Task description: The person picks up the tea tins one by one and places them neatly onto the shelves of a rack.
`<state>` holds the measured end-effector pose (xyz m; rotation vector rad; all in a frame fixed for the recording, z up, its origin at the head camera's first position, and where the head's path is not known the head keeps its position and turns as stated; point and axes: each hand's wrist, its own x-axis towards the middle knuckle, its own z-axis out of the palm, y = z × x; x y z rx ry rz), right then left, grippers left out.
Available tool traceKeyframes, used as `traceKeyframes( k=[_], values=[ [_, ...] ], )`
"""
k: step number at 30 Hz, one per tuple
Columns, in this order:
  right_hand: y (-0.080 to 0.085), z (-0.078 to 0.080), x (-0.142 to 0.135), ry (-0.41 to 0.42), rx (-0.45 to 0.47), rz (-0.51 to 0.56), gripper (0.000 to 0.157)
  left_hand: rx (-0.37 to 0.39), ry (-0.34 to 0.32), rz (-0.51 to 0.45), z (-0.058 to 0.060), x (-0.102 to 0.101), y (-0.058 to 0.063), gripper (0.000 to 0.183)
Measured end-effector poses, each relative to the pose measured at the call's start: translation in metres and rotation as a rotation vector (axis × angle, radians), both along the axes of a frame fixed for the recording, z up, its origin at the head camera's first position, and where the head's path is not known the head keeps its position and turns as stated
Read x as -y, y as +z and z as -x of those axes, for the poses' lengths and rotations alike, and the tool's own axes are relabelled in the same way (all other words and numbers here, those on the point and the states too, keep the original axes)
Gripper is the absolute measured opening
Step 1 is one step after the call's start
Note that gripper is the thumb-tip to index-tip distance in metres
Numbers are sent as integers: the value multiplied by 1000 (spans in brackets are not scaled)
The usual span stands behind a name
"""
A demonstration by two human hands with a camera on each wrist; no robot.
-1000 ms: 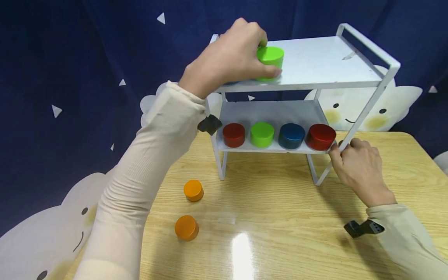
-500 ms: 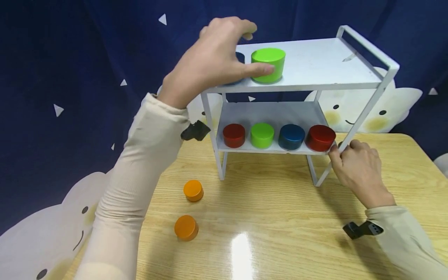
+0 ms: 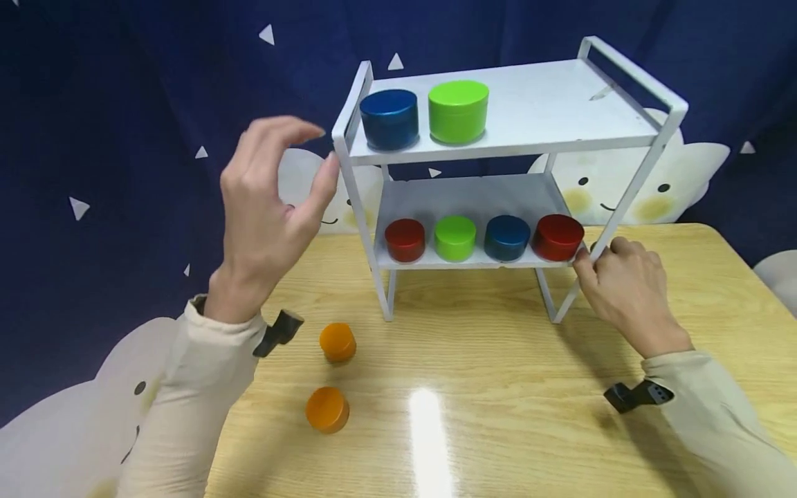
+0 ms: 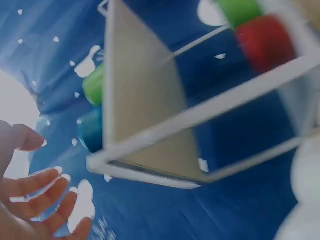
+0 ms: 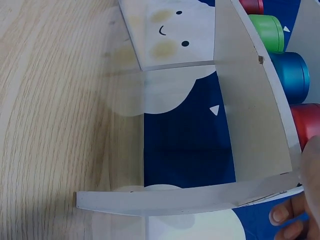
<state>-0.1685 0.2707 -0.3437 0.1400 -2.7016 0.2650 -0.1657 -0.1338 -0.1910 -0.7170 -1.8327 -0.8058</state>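
My left hand hovers in the air left of the white two-tier shelf rack, thumb and fingers spread apart with nothing between them. On the top tier stand a blue round tin and, to its right, a green round tin. My right hand grips the rack's right front post beside the lower tier, its thumb close to a dark red tin. In the right wrist view, fingers curl behind the post.
The lower tier also holds another red tin, a green tin and a blue tin. Two small orange tins lie on the wooden table at front left. A dark blue curtain hangs behind.
My left hand has let go of the green tin on the top tier and drawn back left and down, uncovering the blue tin. The right hand keeps its hold on the rack.
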Motion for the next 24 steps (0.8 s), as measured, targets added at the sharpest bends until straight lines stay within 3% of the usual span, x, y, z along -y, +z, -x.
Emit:
traceKeyframes(
  k=[3, 6, 8, 10, 15, 17, 19, 24],
  values=[
    [1, 1, -1, -2, -5, -6, 60, 17, 52, -135, -10, 21, -32, 29],
    [1, 1, -1, 0, -15, -16, 60, 109, 132, -168, -21, 48, -65, 24],
    [1, 1, -1, 1, -17, -18, 60, 248, 165, -95, -28, 63, -89, 19],
    [1, 0, 0, -2, -16, -15, 60, 434, 179, 40, -36, 73, -113, 16],
    [0, 1, 0, 0, -30, 3, 60, 960, 95, 380, -57, 82, -163, 29],
    [1, 2, 1, 6, -45, -2, 60, 1100, 65, 447, -63, 81, -176, 39],
    [2, 2, 2, 9, -52, -5, 59, 1183, 46, 480, -66, 80, -185, 49],
    [1, 0, 3, 4, -45, -1, 59, 1265, -13, 518, -74, 72, -195, 67]
  ],
)
